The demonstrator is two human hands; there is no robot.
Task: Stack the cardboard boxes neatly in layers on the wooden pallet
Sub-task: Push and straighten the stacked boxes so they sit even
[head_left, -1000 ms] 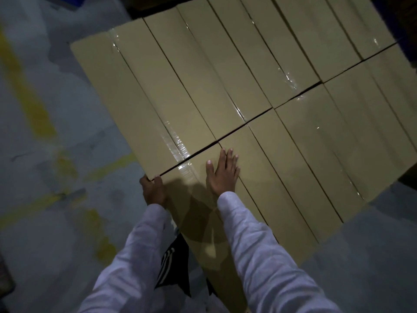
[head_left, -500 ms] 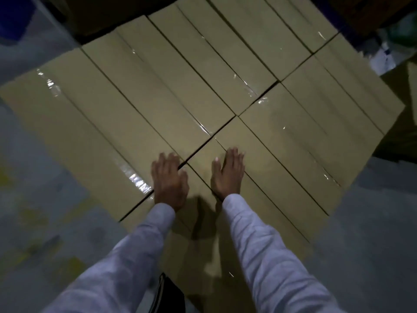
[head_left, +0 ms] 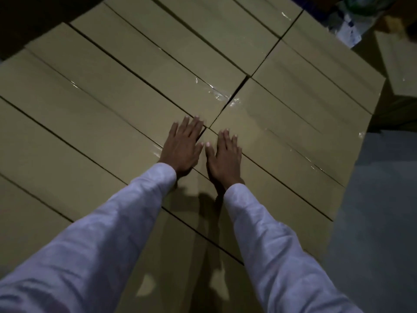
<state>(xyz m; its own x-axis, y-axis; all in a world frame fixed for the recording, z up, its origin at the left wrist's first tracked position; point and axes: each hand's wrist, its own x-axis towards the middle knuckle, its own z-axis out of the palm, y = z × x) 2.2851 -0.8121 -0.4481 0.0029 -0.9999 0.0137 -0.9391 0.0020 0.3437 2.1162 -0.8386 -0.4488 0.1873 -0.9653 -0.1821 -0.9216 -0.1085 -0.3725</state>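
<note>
Both palms down, fingers straight and near together, holding nothing. The left hand lies across a seam; the right hand is just beside it on the neighbouring box top. Cardboard boxes run in tight rows under and beyond both hands; pallet hidden. Likely stiff, long, awkward; weight unclear. Best gripped at the short ends, off the glossy tape.

Two hands, left hand and right hand; two white sleeves; under and beyond the palms two rows of cardboard boxes, exact number unclear at the edges; at least one separate box far right
</note>
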